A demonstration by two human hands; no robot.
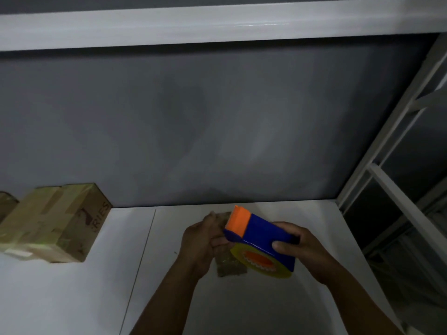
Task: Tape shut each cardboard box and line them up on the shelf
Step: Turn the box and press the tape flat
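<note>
Head view: white shelf surface with a thin seam, backed by a grey wall, under a white upper beam. White rack frame along the right edge. Near the left edge, a taped cardboard box printed "RIES", beside a second box cut off there. Near the back edge, a small box gripped by the left hand. Right hand wrapped round a blue-and-orange tape dispenser, over that box.

A small brown cardboard box, blurred, sits on the white shelf, half hidden beneath a tilted blue tape dispenser with an orange guard and a yellowish roll. Well to the left stands a larger taped box, with a second box just beside it.
</note>
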